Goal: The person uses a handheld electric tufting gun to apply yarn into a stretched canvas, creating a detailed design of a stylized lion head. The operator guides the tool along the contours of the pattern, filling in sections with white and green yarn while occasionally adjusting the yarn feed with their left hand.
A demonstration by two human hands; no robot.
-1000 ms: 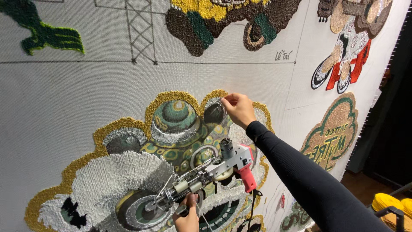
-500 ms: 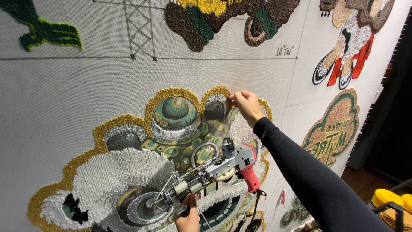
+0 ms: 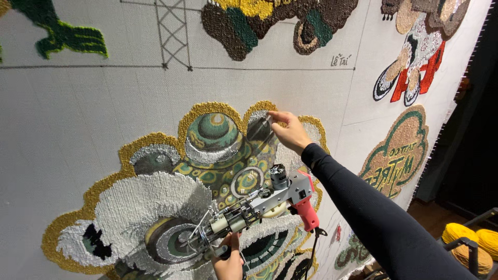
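Grey metal tufting gun with pink pistol grip (image 3: 270, 199): lower centre of frame, against the white backing cloth (image 3: 78, 103). Left hand (image 3: 228, 262) grips its front handle from below. Right hand (image 3: 290, 132), centre frame, pinches a thin yarn strand (image 3: 265, 124) at the gold-edged tufted mask design (image 3: 207, 155). Yellow yarn cones (image 3: 464, 243) lower right.

My right hand (image 3: 291, 132) reached up, fingertips pinched, black sleeve extended; my left hand (image 3: 228, 262) was clenched low.
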